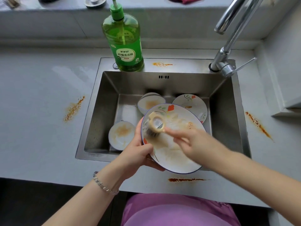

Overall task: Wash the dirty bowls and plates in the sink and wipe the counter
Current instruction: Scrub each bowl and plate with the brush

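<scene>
My left hand (138,154) grips the left rim of a flowered plate (175,154) held tilted over the steel sink (104,111). My right hand (190,142) holds a beige dish brush (156,125) by its handle, bristles pressed on the plate's soapy upper left. Inside the sink lie a dirty white bowl (120,136) at the front left, another stained bowl (150,102) at the back, and a second flowered plate (192,105) leaning at the back right.
A green dish soap bottle (124,41) stands on the sink's back ledge. The faucet (228,46) rises at the back right. Orange-brown spills mark the counter at left (74,109), right (257,124), front (185,179) and behind the sink (162,64).
</scene>
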{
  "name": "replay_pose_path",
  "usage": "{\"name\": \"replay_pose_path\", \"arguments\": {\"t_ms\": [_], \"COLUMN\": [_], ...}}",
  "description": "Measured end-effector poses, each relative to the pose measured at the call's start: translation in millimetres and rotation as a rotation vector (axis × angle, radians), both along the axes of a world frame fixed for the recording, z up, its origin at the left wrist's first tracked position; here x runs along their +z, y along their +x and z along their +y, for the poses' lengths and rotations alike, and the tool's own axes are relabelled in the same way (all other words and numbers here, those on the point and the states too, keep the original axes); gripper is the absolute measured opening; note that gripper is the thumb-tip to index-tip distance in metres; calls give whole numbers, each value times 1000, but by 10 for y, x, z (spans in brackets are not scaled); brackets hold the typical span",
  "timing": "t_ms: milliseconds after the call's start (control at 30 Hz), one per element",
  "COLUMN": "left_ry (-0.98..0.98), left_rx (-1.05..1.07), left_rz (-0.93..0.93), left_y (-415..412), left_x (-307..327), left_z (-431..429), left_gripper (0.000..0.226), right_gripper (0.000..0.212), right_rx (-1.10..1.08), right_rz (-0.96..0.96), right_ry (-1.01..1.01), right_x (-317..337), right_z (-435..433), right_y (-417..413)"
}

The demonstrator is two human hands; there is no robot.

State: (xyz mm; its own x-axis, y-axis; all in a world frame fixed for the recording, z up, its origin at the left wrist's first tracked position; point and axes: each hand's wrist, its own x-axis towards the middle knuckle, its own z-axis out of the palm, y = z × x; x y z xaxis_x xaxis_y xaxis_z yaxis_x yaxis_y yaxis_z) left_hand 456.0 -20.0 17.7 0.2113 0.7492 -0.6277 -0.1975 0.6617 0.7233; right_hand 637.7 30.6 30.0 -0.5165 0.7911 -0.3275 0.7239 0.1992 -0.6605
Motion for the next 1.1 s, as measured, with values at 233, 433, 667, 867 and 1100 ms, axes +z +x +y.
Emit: {"name": "replay_pose_path", "arguments": {"t_ms": [233,433,667,867,1100], "left_ry": [26,1,6,63,78], "left_rx": [-75,-36,-32,102,9], "left_rz": [20,-37,13,100,96], "left_y": [-42,-66,-63,-217,-103], "left_x": [43,19,10,36,66], "left_z": [-21,-8,-3,12,-11], "left_gripper": [82,80,88,88,94], "right_gripper": [43,46,49,44,45], "right_rx": [-101,-78,46,0,0], "right_rz": [-155,19,38,-314,-240], "right_ry": [95,118,200,155,206], "right_x": [-91,-85,-99,-210,-117], "right_z": [195,100,40,247,274], "right_y": [157,70,-16,479,313]}}
